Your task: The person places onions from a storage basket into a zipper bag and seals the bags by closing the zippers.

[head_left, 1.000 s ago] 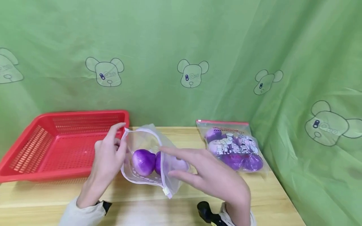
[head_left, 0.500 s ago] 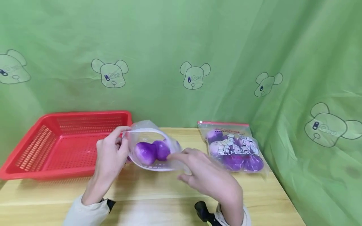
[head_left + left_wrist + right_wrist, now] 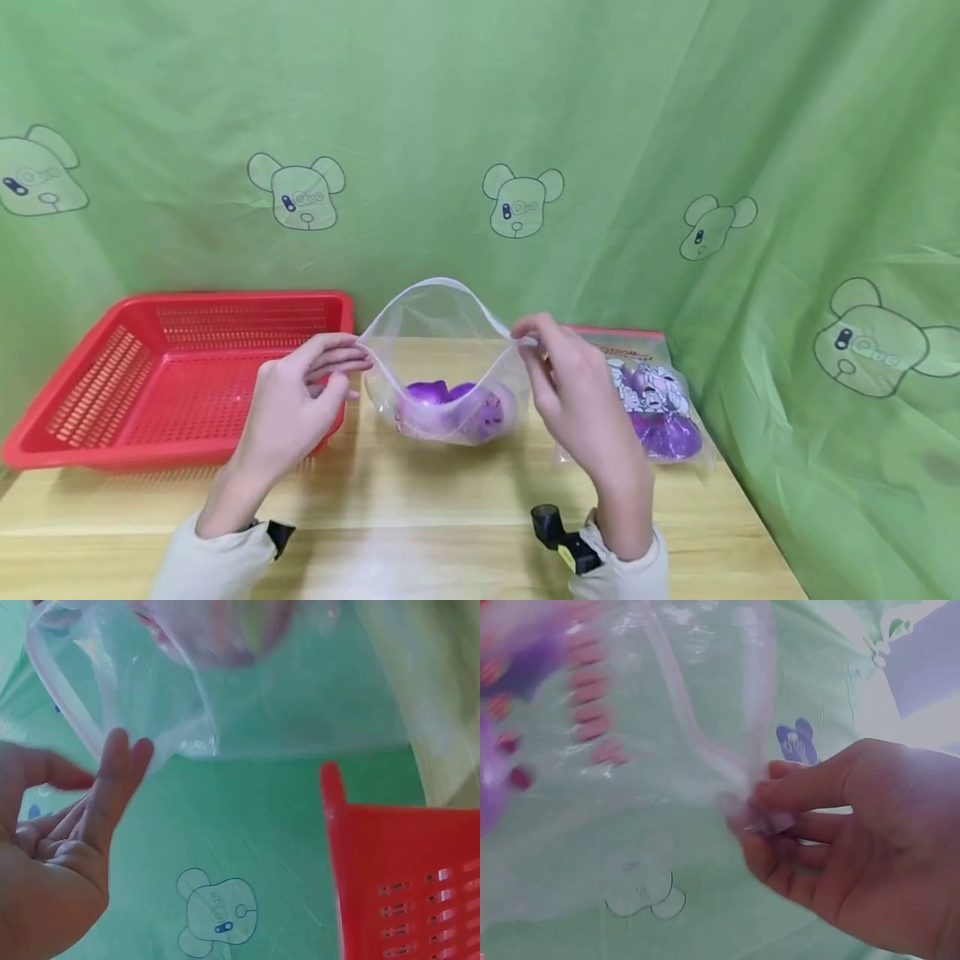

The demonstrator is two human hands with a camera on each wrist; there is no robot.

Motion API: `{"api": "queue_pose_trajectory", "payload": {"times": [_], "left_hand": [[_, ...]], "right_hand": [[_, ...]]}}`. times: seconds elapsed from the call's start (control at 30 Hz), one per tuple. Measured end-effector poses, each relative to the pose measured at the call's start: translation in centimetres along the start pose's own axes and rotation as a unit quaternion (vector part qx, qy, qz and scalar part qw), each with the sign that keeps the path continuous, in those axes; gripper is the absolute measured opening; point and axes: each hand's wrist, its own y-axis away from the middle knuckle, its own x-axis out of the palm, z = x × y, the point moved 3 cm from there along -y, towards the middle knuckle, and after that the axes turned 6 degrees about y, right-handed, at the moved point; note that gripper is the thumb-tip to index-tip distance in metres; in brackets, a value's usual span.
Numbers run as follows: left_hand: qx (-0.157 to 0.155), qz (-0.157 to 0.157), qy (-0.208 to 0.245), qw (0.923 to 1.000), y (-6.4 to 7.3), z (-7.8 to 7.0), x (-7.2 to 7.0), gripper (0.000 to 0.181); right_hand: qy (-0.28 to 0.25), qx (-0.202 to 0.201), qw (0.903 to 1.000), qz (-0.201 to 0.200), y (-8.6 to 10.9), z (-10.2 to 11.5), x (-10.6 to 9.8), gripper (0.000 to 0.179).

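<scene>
A clear zip bag [image 3: 440, 333] hangs with its white-edged mouth spread wide between my two hands. Purple onions [image 3: 427, 392] lie at its bottom, partly seen through the printed film. My right hand [image 3: 581, 392] pinches the right corner of the mouth between thumb and fingers, beside the zip slider [image 3: 780, 822]. At the opposite corner, my left hand [image 3: 300, 396] reaches in with fairly straight fingertips [image 3: 115, 742] right at the bag's edge. Its thumb [image 3: 71, 776] stands a little apart from those fingers.
A red plastic basket [image 3: 198, 400] stands on the wooden table [image 3: 420, 517] at the left. Behind my right hand lies another zip bag [image 3: 660, 400], red-topped and filled with purple onions. Green curtain [image 3: 420, 108] encloses the back and right side.
My right hand has moved from the bag's front side up to the mouth's right corner and taken hold there. The bag has swung upright and its onions have settled lower. My left thumb has spread apart.
</scene>
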Motion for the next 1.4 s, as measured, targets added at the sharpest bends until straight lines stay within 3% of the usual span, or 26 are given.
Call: {"api": "queue_pose_trajectory", "payload": {"times": [0.1, 0.23, 0.33, 0.47, 0.6, 0.67, 0.8, 0.93, 1.07, 1.17, 1.27, 1.4], "left_hand": [[0.029, 0.002, -0.049, 0.9984, 0.0, -0.1, 0.0, 0.018], [0.083, -0.005, -0.117, 0.9896, 0.1, 0.0, -0.3, 0.009], [0.105, -0.002, -0.130, 0.9859, 0.1, -0.1, -0.9, 0.012], [0.115, 0.007, -0.108, 0.9874, -0.3, -0.6, -1.3, 0.013], [0.096, -0.008, -0.031, 0.9949, -0.9, -1.0, -0.7, 0.011], [0.080, -0.018, 0.008, 0.9966, -1.1, -1.2, -0.3, 0.009], [0.076, -0.018, 0.033, 0.9964, -1.3, -1.4, 0.6, 0.007], [0.102, -0.013, 0.029, 0.9942, -1.0, -1.7, 1.1, 0.008], [0.129, -0.014, 0.016, 0.9915, -0.5, -2.2, 1.6, 0.011], [0.148, -0.023, -0.003, 0.9886, -0.3, -2.6, 2.0, 0.013], [0.158, -0.027, -0.008, 0.9870, -0.4, -3.0, 2.5, 0.013], [0.162, -0.011, 0.011, 0.9866, -0.7, -3.4, 3.3, 0.006]], "right_hand": [[-0.020, 0.001, 0.9992, -0.036, -0.2, -1.0, -0.4, 0.018], [-0.023, 0.011, 0.9987, -0.045, -0.3, -3.1, -0.3, 0.021], [-0.024, 0.022, 0.9977, -0.059, -0.3, -5.0, -0.4, 0.024], [-0.027, 0.012, 0.9942, -0.104, -0.3, -6.5, -0.9, 0.024], [-0.051, -0.006, 0.9877, -0.148, -0.4, -6.6, -0.7, 0.023], [-0.060, -0.007, 0.9868, -0.151, -0.6, -6.4, -0.5, 0.024], [-0.058, -0.009, 0.9904, -0.125, -0.8, -4.8, -0.2, 0.027], [-0.053, -0.078, 0.9940, -0.055, -1.3, -0.8, 0.3, 0.038], [0.002, -0.186, 0.9821, 0.029, -2.2, 3.9, 1.6, 0.064], [0.085, -0.226, 0.9679, 0.069, -2.9, 6.1, 2.2, 0.071], [0.155, -0.226, 0.9560, 0.104, -3.3, 6.9, 2.2, 0.061], [0.198, -0.192, 0.9526, 0.128, -3.7, 6.7, 2.0, 0.036]]}}
